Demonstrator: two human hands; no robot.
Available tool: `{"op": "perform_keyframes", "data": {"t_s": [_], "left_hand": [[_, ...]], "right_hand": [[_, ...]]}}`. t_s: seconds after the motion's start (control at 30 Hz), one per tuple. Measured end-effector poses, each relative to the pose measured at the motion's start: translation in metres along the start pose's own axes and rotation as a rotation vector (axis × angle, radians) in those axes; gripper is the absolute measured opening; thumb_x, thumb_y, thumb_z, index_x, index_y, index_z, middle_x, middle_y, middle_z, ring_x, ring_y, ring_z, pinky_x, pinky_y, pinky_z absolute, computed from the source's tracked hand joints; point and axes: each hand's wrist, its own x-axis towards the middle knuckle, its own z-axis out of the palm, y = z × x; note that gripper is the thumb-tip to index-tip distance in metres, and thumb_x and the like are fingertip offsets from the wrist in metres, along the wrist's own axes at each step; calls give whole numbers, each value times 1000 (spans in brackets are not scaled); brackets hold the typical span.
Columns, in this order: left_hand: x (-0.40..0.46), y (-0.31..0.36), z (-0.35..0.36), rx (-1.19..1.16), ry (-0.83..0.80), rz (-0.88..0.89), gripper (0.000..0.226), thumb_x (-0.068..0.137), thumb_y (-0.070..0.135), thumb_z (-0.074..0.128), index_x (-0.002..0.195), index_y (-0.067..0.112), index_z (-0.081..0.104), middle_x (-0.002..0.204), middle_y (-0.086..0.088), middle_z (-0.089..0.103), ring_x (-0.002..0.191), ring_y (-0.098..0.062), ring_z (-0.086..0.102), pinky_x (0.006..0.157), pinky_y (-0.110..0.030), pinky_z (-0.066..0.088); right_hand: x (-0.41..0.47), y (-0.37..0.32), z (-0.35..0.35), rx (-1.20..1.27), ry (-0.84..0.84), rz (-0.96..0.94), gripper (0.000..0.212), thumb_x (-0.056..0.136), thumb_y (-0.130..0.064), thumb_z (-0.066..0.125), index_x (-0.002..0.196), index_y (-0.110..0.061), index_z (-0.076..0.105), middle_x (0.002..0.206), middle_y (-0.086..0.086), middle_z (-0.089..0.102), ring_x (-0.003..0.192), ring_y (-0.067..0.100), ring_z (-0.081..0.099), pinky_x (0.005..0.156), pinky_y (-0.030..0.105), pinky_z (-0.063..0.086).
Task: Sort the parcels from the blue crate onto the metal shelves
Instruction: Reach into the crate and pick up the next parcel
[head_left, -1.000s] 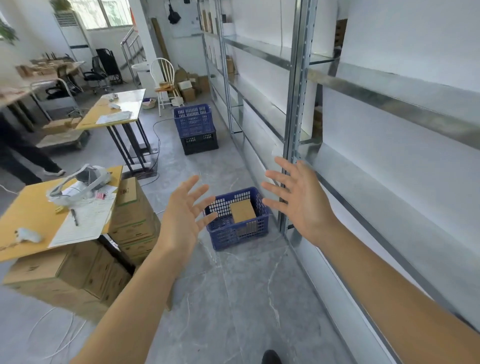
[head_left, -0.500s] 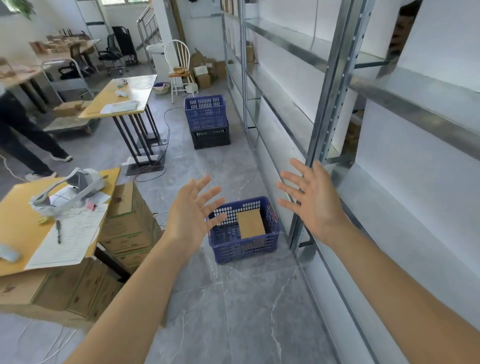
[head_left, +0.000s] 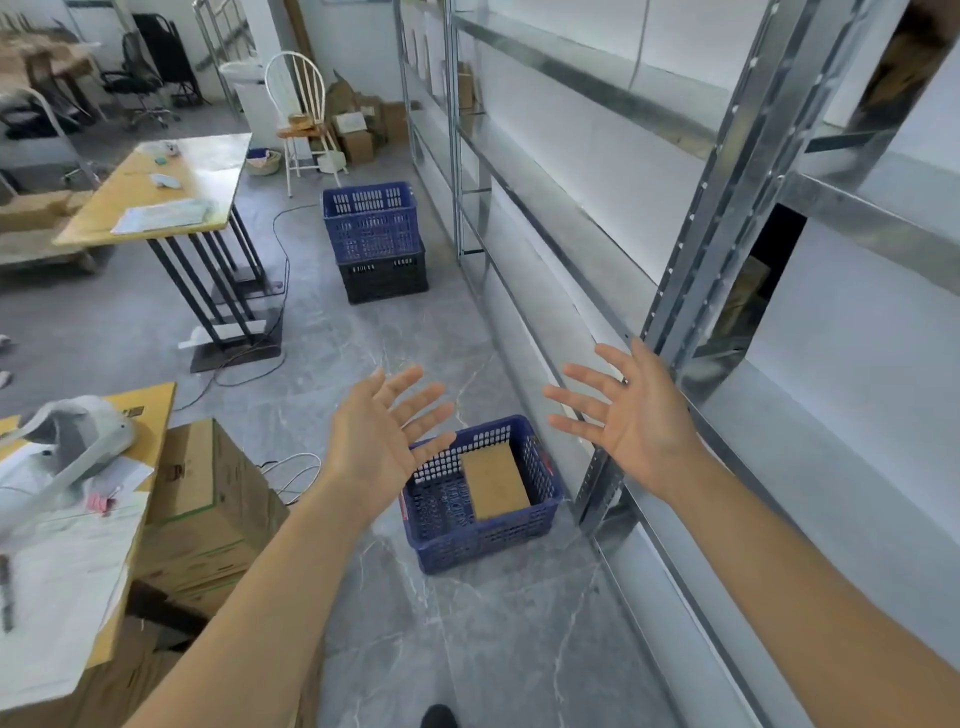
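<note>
A small blue crate (head_left: 483, 540) stands on the grey floor beside the upright of the metal shelves (head_left: 691, 291). One flat brown parcel (head_left: 494, 486) lies inside it, against the right side. My left hand (head_left: 382, 436) hovers above the crate's left rim, palm up, fingers spread, holding nothing. My right hand (head_left: 631, 415) is raised in front of the shelf upright, to the right of the crate, fingers also spread and empty. Both hands are well above the parcel and apart from it.
Stacked cardboard boxes (head_left: 202, 499) and a yellow-topped desk with papers (head_left: 62, 561) stand at the left. Farther along the aisle a blue crate sits on a black one (head_left: 374, 239). A second yellow table (head_left: 166, 192) and a white chair (head_left: 301, 114) stand beyond.
The view has tilted downward and come closer to the small crate. Both hands stay spread and empty, sitting lower in the frame above the crate.
</note>
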Motion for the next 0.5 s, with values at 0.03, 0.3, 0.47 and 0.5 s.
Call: {"op": "perform_keyframes", "data": {"t_s": [0.03,0.3,0.47,0.5], "left_hand": [[13,7,-4,5,-2,-11,49,106,44,38,137,15,62,137,-15,67,126,-36,64,108,-58,48],[105,41,-19,45,15,-81,47,106,44,38,130,17,67,138,-13,67,129,-34,61,113,-58,44],[159,41,-15,64,39,-124,49,106,43,37,138,16,62,140,-14,65,130,-34,60,116,-59,40],[171,39,-13,65,46,-130,50,106,43,37,139,15,61,140,-14,65,131,-35,60,117,-59,40]], "right_hand": [[11,1,6,11,13,3,61,105,-52,43,156,-19,39,140,18,62,120,44,69,104,66,50],[93,6,34,-15,81,26,66,105,-59,29,158,-20,39,150,13,58,131,34,61,106,57,51],[149,8,30,-31,85,89,65,106,-59,26,157,-22,41,152,11,56,137,31,56,99,48,53],[162,9,27,-36,82,99,64,106,-59,26,157,-23,42,152,11,56,137,30,56,101,49,52]]}}
